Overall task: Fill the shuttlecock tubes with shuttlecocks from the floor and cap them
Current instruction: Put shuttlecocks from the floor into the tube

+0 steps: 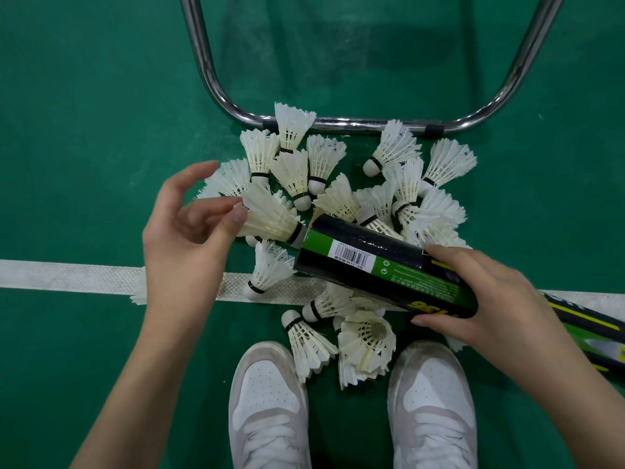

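Now the right hand (487,299) grasps a black-and-green shuttlecock tube (382,269). At nine o'clock of its mouth, the left hand (189,231) pinches a shuttlecock (267,220), cork touching the rim.

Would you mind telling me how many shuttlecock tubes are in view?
2. One tube is held in the right hand over the pile; another tube lies on the floor at the right edge, partly behind that arm.

White shuttlecocks (338,204) with black bands, black-and-green tube (382,265) with barcode, green floor (84,113), white line (67,277), white shoes (267,407)
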The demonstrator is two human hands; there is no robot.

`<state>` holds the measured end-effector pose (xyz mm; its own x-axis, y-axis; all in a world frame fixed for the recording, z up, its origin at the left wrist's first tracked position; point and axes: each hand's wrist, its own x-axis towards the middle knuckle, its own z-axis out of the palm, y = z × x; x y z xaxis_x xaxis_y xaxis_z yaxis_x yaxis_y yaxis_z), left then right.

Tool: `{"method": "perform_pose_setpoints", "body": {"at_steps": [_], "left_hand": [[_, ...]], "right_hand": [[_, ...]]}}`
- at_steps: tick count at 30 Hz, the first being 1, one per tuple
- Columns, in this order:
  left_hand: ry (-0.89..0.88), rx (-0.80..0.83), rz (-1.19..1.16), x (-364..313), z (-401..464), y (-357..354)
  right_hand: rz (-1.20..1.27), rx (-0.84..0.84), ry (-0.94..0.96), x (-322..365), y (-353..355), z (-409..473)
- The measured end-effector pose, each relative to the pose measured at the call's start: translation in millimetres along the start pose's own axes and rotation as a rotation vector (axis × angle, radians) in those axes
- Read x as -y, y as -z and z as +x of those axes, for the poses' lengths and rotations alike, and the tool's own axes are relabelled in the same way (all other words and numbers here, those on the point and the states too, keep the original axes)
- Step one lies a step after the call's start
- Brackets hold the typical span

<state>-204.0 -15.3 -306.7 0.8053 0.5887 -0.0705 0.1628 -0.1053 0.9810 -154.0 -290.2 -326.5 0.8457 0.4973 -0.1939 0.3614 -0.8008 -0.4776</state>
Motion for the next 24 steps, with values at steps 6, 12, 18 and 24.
{"method": "perform_pose_setpoints", "body": {"at_steps": [6,12,18,24], "left_hand": [[0.112,0.085,-0.088,-1,-7,-9],[0.171,0.202,-0.116,1,-13,-18],[0.218,0.333,-0.111,3,-17,-22],[0.211,0.424,0.000,7,-18,-22]], "right_hand": [[-0.008,-0.002,-0.003,0,-1,2],[-0.004,0.004,-0.004,1,-1,2],[-0.002,0.001,-0.005,1,-1,1],[0.003,-0.007,0.016,2,-1,1]]}}
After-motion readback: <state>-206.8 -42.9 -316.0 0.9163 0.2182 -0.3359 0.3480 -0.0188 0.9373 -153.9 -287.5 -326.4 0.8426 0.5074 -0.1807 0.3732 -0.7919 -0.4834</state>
